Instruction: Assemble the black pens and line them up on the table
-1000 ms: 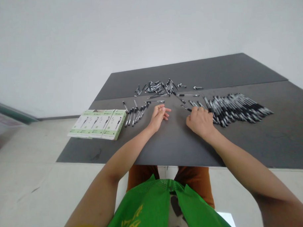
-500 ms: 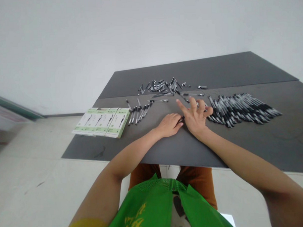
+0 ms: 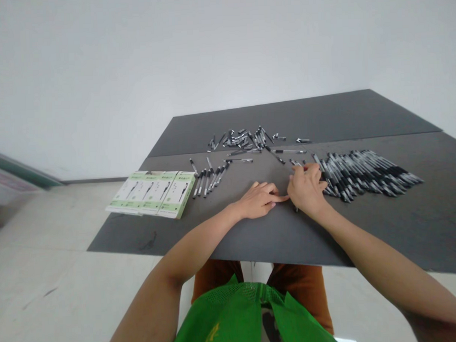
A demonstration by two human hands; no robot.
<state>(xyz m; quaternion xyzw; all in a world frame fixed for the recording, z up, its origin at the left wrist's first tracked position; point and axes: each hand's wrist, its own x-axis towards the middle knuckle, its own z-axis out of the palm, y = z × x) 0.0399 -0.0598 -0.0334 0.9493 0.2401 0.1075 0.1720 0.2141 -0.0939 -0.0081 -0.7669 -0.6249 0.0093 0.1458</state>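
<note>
My left hand (image 3: 259,200) rests low over the table with its index finger stretched toward the right hand and its thumb apart; no object shows in it. Beside it, my right hand (image 3: 307,190) is closed with its fingers bent down. A pen (image 3: 296,209) pokes out under that hand, its tip end showing and the rest hidden. Just right of my right hand lies a broad layer of clear pens with black grips (image 3: 362,174). Ahead of both hands, a few loose pens (image 3: 290,151) lie on the tabletop.
Several pen boxes (image 3: 154,193), white and green, lie side by side at the table's left edge. Next to them is a short row of pens (image 3: 209,179). A jumbled heap of pen parts and caps (image 3: 242,139) sits farther back on the dark table (image 3: 230,240).
My right hand has gone from spread fingers to closed and shifted slightly right. The dark piece between my hands no longer shows there. My left index finger has stretched out.
</note>
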